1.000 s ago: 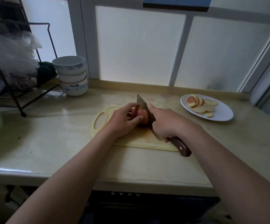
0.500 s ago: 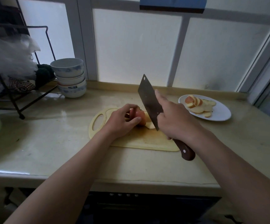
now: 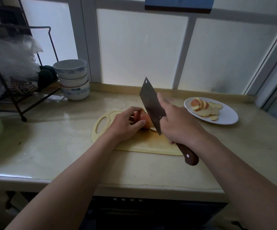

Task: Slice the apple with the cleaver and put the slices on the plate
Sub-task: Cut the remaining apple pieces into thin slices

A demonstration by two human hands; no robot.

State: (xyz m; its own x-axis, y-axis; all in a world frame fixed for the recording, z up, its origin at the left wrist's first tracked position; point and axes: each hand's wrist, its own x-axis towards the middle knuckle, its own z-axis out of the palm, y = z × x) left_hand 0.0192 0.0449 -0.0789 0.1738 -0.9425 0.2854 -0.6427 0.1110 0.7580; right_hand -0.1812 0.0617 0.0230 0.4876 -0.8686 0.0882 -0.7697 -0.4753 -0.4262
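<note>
Head view:
Left hand: fingers curled on the apple, holding it on the board at mid-counter.
Right hand: grasps the cleaver handle, index finger straight; the blade is raised, tilted, beside the apple.
Plate: holds slices, near the counter's back edge, right.

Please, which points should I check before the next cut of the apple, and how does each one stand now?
1. Right hand grips the cleaver by its handle: ok.
2. Left hand holds the apple on the cutting board: ok.
3. Left fingers clear of the cut line: cannot tell.
4. Cutting board lies flat on the counter: ok.
5. Plate has bare room beside the slices: ok.
</note>
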